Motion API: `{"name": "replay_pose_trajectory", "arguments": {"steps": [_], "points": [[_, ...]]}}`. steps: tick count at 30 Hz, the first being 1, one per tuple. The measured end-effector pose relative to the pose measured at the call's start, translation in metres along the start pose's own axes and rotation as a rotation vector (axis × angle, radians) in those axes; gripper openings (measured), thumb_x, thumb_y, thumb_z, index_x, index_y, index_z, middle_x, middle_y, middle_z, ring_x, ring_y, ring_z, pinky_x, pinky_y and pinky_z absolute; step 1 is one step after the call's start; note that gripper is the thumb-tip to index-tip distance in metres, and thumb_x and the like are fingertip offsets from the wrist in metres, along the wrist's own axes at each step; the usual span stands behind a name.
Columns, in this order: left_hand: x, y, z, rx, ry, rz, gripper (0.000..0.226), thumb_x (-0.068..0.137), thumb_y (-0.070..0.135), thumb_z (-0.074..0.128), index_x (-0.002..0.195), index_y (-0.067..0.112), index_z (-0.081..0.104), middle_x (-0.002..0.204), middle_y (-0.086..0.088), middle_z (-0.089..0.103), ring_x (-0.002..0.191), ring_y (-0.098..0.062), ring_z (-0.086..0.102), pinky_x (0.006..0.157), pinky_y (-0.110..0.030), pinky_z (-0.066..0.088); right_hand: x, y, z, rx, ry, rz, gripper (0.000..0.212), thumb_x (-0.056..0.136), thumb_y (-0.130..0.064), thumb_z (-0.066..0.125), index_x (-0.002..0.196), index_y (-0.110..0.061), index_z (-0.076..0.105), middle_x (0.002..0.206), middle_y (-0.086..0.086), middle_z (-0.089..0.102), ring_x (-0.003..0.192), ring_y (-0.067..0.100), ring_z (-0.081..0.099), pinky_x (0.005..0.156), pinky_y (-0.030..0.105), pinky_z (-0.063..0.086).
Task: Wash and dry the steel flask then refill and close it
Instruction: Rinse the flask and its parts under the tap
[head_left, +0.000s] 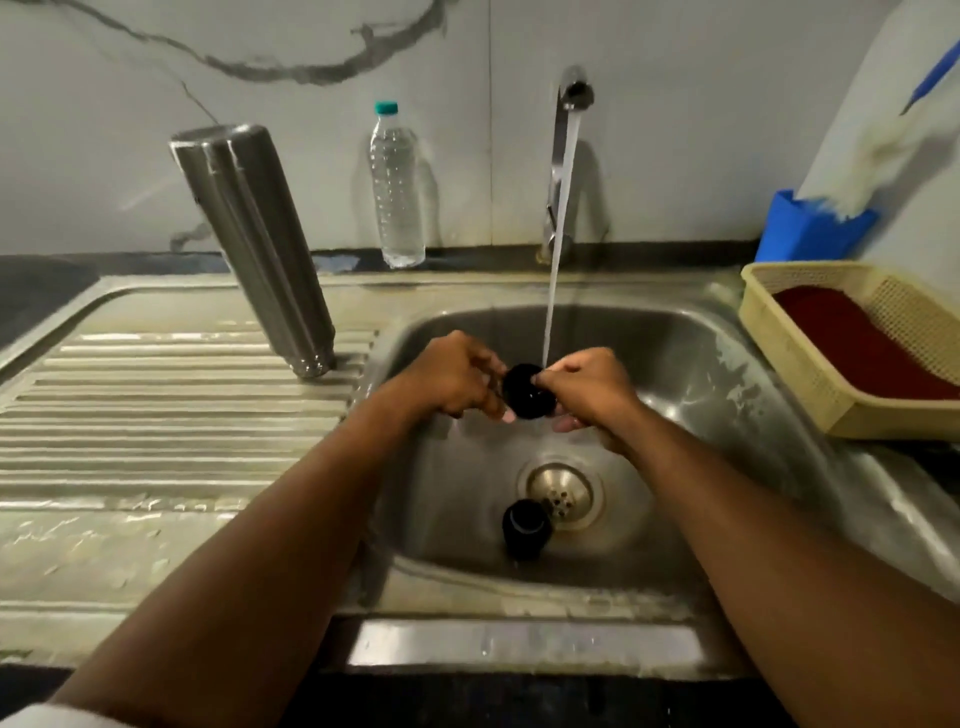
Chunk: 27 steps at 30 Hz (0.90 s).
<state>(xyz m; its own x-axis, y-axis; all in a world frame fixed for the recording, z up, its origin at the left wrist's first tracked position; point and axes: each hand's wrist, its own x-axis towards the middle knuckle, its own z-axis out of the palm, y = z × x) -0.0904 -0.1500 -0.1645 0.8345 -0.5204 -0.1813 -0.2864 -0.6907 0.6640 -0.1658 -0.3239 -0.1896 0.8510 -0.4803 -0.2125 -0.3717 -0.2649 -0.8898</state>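
The steel flask (254, 244) stands upside down on the ribbed draining board (156, 415), left of the sink basin (701, 395). Over the basin, my left hand (452, 376) and my right hand (587, 389) both grip a round black lid part (527, 392) between them. Water runs from the tap (569, 104) onto that part. A second black cap (525, 527) lies in the basin beside the drain (563, 493).
A clear plastic water bottle (396, 187) with a teal cap stands against the wall behind the sink. At the right sit a cream basket (810, 374) holding a dark red cloth (857, 343) and a blue holder (810, 228).
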Motion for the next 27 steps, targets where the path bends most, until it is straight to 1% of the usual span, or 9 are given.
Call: {"name": "replay_pose_trajectory", "arguments": {"steps": [2, 4, 7, 9, 11, 15, 20, 25, 27], "points": [[0.009, 0.01, -0.002, -0.203, 0.047, 0.059, 0.053, 0.066, 0.02, 0.1, 0.114, 0.023, 0.077, 0.097, 0.001, 0.08, 0.085, -0.017, 0.076, 0.071, -0.04, 0.065, 0.01, -0.014, -0.009, 0.174, 0.063, 0.012, 0.011, 0.09, -0.012, 0.074, 0.089, -0.001, 0.075, 0.086, 0.017, 0.075, 0.072, 0.027, 0.075, 0.056, 0.042, 0.064], [0.023, 0.022, 0.002, -0.425, 0.095, 0.075, 0.05, 0.073, 0.017, 0.096, 0.118, 0.023, 0.074, 0.099, 0.0, 0.08, 0.093, -0.02, 0.077, 0.075, -0.043, 0.066, 0.018, -0.027, -0.015, 0.316, 0.084, 0.002, 0.013, 0.095, -0.006, 0.068, 0.102, 0.005, 0.07, 0.09, 0.017, 0.074, 0.078, 0.03, 0.074, 0.062, 0.045, 0.066], [0.039, 0.041, 0.011, -0.621, 0.143, 0.123, 0.038, 0.087, 0.016, 0.085, 0.118, 0.031, 0.068, 0.094, 0.006, 0.079, 0.095, -0.018, 0.075, 0.07, -0.038, 0.063, 0.024, -0.036, -0.025, 0.57, 0.01, 0.01, 0.013, 0.101, -0.003, 0.061, 0.11, -0.006, 0.069, 0.095, 0.012, 0.074, 0.081, 0.028, 0.076, 0.07, 0.039, 0.066], [0.046, 0.046, 0.02, -0.725, 0.15, 0.165, 0.038, 0.094, 0.017, 0.078, 0.128, 0.029, 0.066, 0.106, 0.0, 0.08, 0.101, -0.021, 0.076, 0.072, -0.036, 0.062, 0.028, -0.034, -0.028, 0.706, -0.069, 0.011, 0.021, 0.104, -0.002, 0.054, 0.12, -0.005, 0.067, 0.099, 0.016, 0.076, 0.078, 0.028, 0.076, 0.073, 0.039, 0.066], [0.048, 0.047, 0.026, -0.829, 0.178, 0.188, 0.04, 0.098, 0.02, 0.074, 0.136, 0.025, 0.064, 0.115, -0.005, 0.079, 0.104, -0.024, 0.077, 0.077, -0.037, 0.064, 0.031, -0.03, -0.029, 0.683, -0.073, -0.033, 0.03, 0.106, -0.002, 0.048, 0.132, -0.005, 0.064, 0.108, 0.016, 0.075, 0.085, 0.028, 0.076, 0.077, 0.039, 0.065], [0.054, 0.039, 0.027, -0.872, 0.184, 0.187, 0.039, 0.101, 0.027, 0.069, 0.14, 0.027, 0.063, 0.121, -0.003, 0.078, 0.109, -0.021, 0.076, 0.087, -0.039, 0.063, 0.03, -0.025, -0.028, 0.328, 0.087, -0.306, 0.044, 0.106, -0.009, 0.054, 0.147, -0.024, 0.055, 0.12, 0.0, 0.071, 0.099, 0.016, 0.073, 0.08, 0.034, 0.064], [0.052, 0.029, 0.022, -1.006, 0.258, 0.164, 0.025, 0.098, 0.028, 0.071, 0.122, 0.02, 0.07, 0.112, -0.007, 0.079, 0.103, -0.023, 0.075, 0.07, -0.028, 0.057, 0.028, -0.02, -0.022, 0.002, 0.086, -0.544, 0.031, 0.098, -0.015, 0.069, 0.129, -0.017, 0.071, 0.123, 0.001, 0.072, 0.108, 0.009, 0.067, 0.1, 0.034, 0.057], [0.056, 0.037, 0.022, -1.046, 0.236, 0.188, 0.033, 0.096, 0.035, 0.071, 0.122, 0.015, 0.069, 0.116, -0.009, 0.077, 0.11, -0.026, 0.073, 0.094, -0.047, 0.06, 0.036, -0.025, -0.018, 0.029, 0.187, -0.51, 0.021, 0.097, -0.023, 0.071, 0.116, -0.013, 0.074, 0.124, 0.0, 0.052, 0.107, 0.011, 0.058, 0.094, 0.019, 0.051], [0.056, 0.037, 0.023, -1.073, 0.191, 0.203, 0.038, 0.097, 0.033, 0.068, 0.13, 0.014, 0.067, 0.119, -0.01, 0.076, 0.111, -0.025, 0.072, 0.093, -0.047, 0.059, 0.038, -0.026, -0.019, 0.167, 0.176, -0.488, 0.007, 0.099, -0.02, 0.07, 0.1, -0.016, 0.075, 0.112, 0.001, 0.063, 0.094, 0.011, 0.063, 0.082, 0.024, 0.055]]}}
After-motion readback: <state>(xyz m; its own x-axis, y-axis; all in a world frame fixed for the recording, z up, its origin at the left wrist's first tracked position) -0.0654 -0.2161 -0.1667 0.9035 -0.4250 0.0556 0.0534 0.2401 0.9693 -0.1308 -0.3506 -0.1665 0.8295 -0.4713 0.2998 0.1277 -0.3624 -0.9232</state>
